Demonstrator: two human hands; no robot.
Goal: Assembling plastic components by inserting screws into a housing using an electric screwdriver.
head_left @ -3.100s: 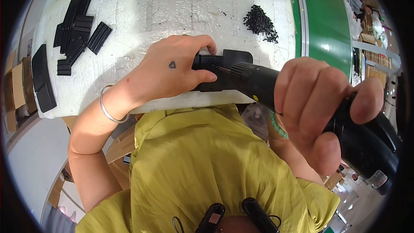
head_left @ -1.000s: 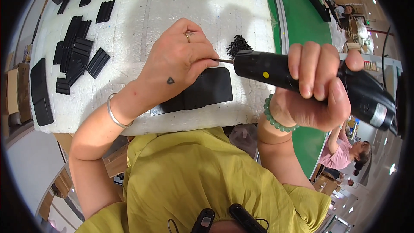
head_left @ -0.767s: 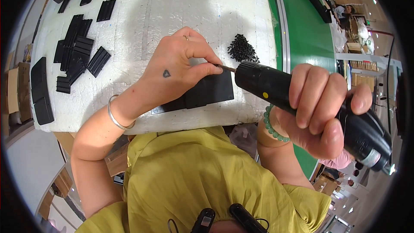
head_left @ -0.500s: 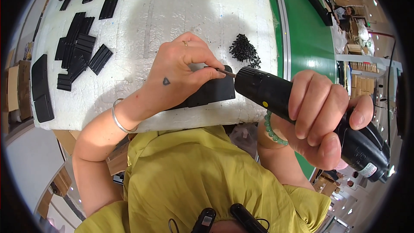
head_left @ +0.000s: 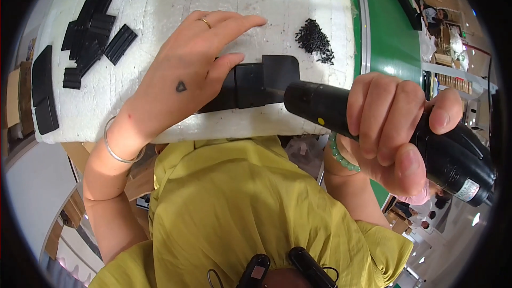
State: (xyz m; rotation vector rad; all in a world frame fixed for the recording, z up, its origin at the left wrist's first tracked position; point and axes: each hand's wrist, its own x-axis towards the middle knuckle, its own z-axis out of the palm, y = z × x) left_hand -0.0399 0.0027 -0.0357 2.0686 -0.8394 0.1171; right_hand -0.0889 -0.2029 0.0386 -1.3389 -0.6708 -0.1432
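Observation:
My right hand is wrapped round a black electric screwdriver, which lies nearly level with its nose pointing left. Its thin bit is hard to make out against a flat black plastic part lying near the table's front edge. My left hand is over the left end of that part and hides some of it. Thumb and forefinger are spread apart, with nothing between them. Beyond the screwdriver's nose lies a heap of small black screws.
Ribbed black plastic pieces are piled at the left of the white padded table. A long black part lies at the left edge. Right of the table runs a green surface with a metal rail.
My left thumb and forefinger have parted from the screwdriver's bit, and that hand has drawn back left. The screwdriver has shifted slightly. The view has tilted, so the table sits higher.

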